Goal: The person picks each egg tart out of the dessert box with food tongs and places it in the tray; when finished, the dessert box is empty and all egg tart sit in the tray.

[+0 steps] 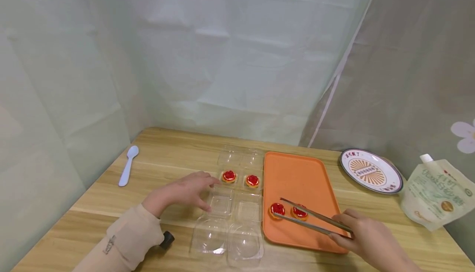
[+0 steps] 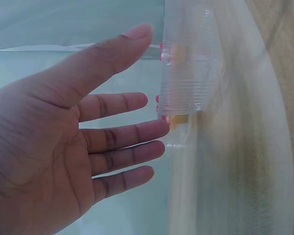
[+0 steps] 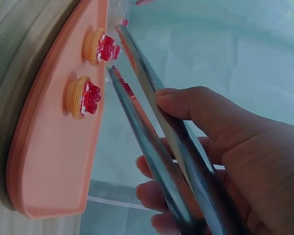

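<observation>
My right hand point(image 1: 365, 235) grips a pair of metal tongs point(image 1: 322, 227), thumb on one arm and fingers round the other. The tong tips are apart, hovering over a small red-topped tart point(image 1: 276, 209) on the orange tray point(image 1: 297, 169). Beside it on the tray is a second tart point(image 3: 81, 100), partly covered by the tongs in the head view. My left hand point(image 1: 187, 189) has its fingers spread, palm bare, at the left edge of the clear plastic boxes point(image 1: 220, 204). Two more tarts, a left one point(image 1: 229, 176) and a right one point(image 1: 252, 180), sit in the far box compartments.
Domed clear lids point(image 1: 209, 232) lie open at the near side. A pale blue spoon point(image 1: 128, 166) rests at the table's left edge. At the right are a patterned plate point(image 1: 367, 171) and a spouted pouch point(image 1: 430, 197). Pale curtains point(image 1: 237, 57) stand behind the table.
</observation>
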Tool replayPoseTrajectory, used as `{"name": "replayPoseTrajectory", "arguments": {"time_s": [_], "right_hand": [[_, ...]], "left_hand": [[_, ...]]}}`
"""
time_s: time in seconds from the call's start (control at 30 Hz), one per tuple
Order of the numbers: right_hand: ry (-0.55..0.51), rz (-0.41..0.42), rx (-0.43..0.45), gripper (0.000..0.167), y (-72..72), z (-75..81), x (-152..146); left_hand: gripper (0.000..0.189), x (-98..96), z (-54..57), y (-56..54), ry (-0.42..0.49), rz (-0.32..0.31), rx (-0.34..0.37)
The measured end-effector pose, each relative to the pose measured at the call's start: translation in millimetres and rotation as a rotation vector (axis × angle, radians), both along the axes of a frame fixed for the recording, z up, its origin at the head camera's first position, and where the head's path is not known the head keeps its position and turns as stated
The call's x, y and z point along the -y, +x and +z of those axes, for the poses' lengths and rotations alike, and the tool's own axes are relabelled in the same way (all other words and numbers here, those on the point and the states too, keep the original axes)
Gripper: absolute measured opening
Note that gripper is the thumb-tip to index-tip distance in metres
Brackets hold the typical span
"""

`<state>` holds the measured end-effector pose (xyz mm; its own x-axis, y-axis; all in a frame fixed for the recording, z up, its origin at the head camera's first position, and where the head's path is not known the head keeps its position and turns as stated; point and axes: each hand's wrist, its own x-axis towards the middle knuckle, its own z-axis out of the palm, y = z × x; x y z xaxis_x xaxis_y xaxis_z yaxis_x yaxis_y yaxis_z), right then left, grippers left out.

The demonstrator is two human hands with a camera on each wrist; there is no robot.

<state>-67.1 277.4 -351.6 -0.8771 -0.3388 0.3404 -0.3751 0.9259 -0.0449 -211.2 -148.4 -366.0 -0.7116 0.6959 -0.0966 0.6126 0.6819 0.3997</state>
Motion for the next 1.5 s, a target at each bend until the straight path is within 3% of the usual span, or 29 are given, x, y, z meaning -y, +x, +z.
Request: {"name": "replayPoseTrajectory", "arguments": {"time_s": [0.17, 0.37, 0.6, 0.77, 1.0, 1.3, 1.5], "right_hand": [[-0.040, 0.081, -0.111, 0.030, -5.6, 0.6, 0.6], [-0.039, 0.077, -0.095, 0.029, -13.2, 7.6, 5.6], [-0.026, 0.122, -0.121, 0.028, -25.0, 15.9, 11.5], [0.017, 0.106, -0.098, 0.026, -35.6, 22.9, 14.2], [0.048, 0.098, -0.026, 0.025, -50.6, 32.4, 18.9], [0.104, 0.120, -0.029, 0.028, -73.1, 32.5, 25.8], [0.124, 0.131, 0.015, 0.028, -86.5, 32.3, 30.2]], "left_hand": [[0.072, -0.3, 1.6, 0.4, 0.027, 0.042, -0.008], [0.064, -1.5, 1.3, -0.7, 0.071, 0.072, -0.108], [0.058, -7.8, 9.5, -8.2, 0.116, 0.048, -0.216], [0.057, -16.8, 20.0, -16.7, 0.059, -0.021, -0.219], [0.059, -35.6, 30.4, -31.8, -0.001, -0.033, -0.172], [0.063, -61.3, 26.0, -49.9, -0.008, -0.047, -0.098], [0.067, -79.2, 18.2, -57.0, -0.031, -0.055, -0.127]]}}
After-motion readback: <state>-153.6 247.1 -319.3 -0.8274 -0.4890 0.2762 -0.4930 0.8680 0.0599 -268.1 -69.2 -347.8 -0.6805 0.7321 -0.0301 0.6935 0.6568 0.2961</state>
